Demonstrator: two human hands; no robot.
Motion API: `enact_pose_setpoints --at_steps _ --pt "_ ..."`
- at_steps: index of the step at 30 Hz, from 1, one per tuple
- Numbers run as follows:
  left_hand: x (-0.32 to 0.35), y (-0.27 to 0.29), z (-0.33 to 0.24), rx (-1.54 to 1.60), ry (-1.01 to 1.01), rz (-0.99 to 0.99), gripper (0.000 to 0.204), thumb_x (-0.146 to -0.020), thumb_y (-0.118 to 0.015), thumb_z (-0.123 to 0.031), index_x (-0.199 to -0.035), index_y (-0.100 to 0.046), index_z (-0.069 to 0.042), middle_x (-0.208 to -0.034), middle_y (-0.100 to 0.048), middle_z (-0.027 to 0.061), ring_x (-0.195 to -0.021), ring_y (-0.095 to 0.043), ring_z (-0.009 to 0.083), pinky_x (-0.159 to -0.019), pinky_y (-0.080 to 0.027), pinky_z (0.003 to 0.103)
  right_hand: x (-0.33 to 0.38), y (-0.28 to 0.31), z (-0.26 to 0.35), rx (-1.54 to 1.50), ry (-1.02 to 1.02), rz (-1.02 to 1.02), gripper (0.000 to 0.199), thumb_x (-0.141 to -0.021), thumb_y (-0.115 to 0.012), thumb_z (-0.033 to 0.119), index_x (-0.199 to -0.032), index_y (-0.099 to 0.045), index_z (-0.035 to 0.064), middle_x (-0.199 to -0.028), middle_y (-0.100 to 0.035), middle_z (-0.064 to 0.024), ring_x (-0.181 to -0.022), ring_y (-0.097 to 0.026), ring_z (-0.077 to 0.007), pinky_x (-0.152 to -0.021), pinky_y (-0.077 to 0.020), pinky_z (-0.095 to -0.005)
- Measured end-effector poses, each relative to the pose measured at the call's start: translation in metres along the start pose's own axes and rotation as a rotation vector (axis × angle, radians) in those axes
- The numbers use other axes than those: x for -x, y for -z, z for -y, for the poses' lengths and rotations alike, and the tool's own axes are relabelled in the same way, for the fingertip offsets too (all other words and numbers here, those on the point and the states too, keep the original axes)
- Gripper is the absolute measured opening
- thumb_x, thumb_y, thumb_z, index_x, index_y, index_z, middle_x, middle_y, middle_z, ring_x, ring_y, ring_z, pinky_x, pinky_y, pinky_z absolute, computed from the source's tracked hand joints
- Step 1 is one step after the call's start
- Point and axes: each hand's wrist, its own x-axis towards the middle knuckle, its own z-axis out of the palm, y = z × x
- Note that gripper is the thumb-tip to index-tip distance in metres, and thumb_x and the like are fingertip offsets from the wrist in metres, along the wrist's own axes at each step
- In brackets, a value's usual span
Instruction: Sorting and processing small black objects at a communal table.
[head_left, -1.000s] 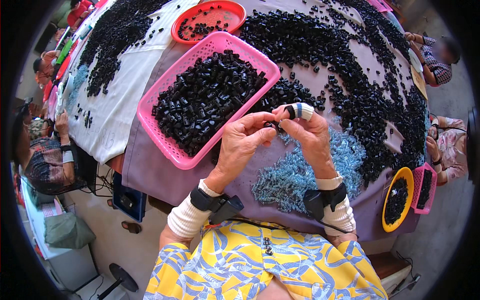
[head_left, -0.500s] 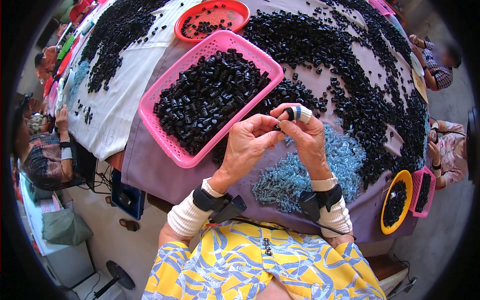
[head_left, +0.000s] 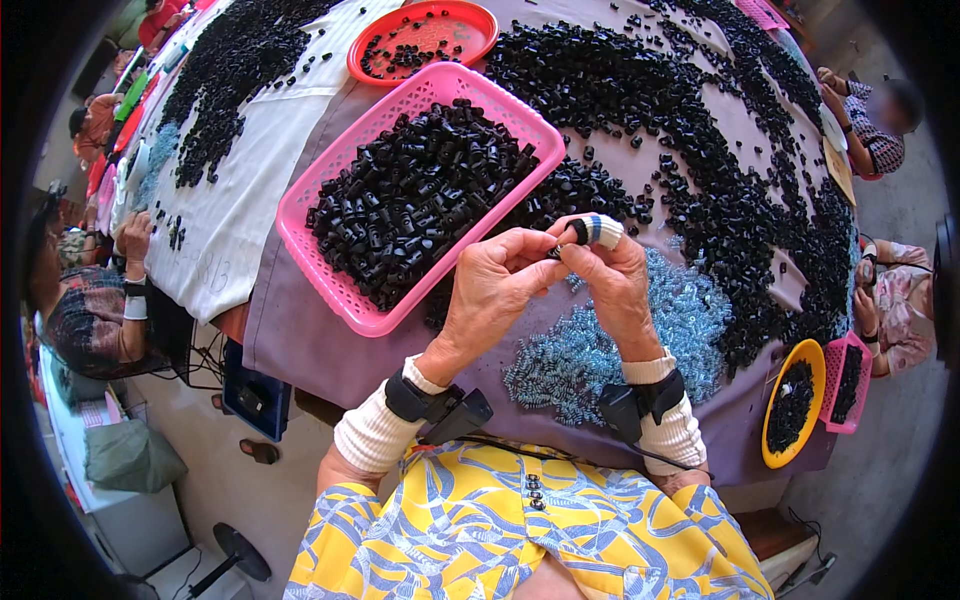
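Fingertip to fingertip, my two hands meet over the table's near part. My left hand [head_left: 495, 282] is closed in a pinch on a small black plastic part [head_left: 555, 252], mostly covered by the fingers. On the same part press the thumb and forefinger of my right hand [head_left: 612, 280], which wears a striped finger sleeve [head_left: 603, 231]. Beneath the right hand spreads a heap of small clear bluish springs [head_left: 560, 375]. Just left of my hands stands a pink basket [head_left: 308, 262] filled with small black plastic parts [head_left: 415, 195].
Loose black parts [head_left: 600, 85] cover much of the mauve tablecloth [head_left: 290, 340]. A red tray [head_left: 425, 38] lies beyond the basket. At the right edge are a yellow bowl [head_left: 818, 352] and a smaller pink basket [head_left: 836, 415]. Other people sit at both sides.
My hands stay nearly in place, with only a slight shift of the fingers around the small part. At the left, another person's hand has moved a little.
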Motion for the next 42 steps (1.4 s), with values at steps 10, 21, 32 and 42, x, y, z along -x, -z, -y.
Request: enact_pose_setpoints --at_steps 10,21,32,42 --pt "0.000 0.008 0.001 -0.068 0.000 0.003 0.022 -0.082 -0.070 -0.008 -0.102 -0.066 0.001 -0.081 -0.065 0.0003 -0.069 -0.055 0.0032 -0.061 -0.046 0.018 -0.010 0.004 0.016 0.849 0.342 0.076 0.012 -0.075 -0.069 0.004 -0.086 -0.064 0.0016 -0.088 -0.062 -0.0070 -0.082 -0.060 -0.0189 -0.073 -0.0470 -0.0299" --pt "0.000 0.021 -0.005 -0.063 -0.013 -0.076 0.022 -0.083 -0.067 -0.004 -0.104 -0.065 0.002 -0.084 -0.066 0.0031 -0.071 -0.059 0.0058 -0.064 -0.049 0.019 -0.014 0.003 0.021 1.105 0.546 0.158 0.017 -0.070 -0.071 0.008 -0.084 -0.064 0.0013 -0.090 -0.062 -0.0131 -0.081 -0.059 -0.0297 -0.073 -0.0461 -0.0383" --pt "0.008 0.029 -0.016 0.141 -0.080 -0.093 0.022 -0.083 -0.065 -0.001 -0.106 -0.063 0.002 -0.092 -0.067 0.0071 -0.074 -0.061 0.0084 -0.070 -0.051 0.021 -0.013 0.000 -0.051 1.582 0.405 0.454 0.006 -0.070 -0.060 0.007 -0.076 -0.059 0.0075 -0.080 -0.055 -0.0065 -0.083 -0.054 -0.0240 -0.072 -0.0415 -0.0383" --pt "0.007 0.027 -0.013 0.086 -0.051 -0.081 0.020 -0.084 -0.065 -0.002 -0.104 -0.063 0.002 -0.091 -0.067 0.0073 -0.075 -0.062 0.0094 -0.070 -0.051 0.023 -0.015 -0.001 -0.014 1.146 0.269 0.365 0.010 -0.080 -0.062 0.011 -0.082 -0.059 0.0020 -0.075 -0.058 -0.0139 -0.072 -0.060 -0.0293 -0.063 -0.0465 -0.0399"
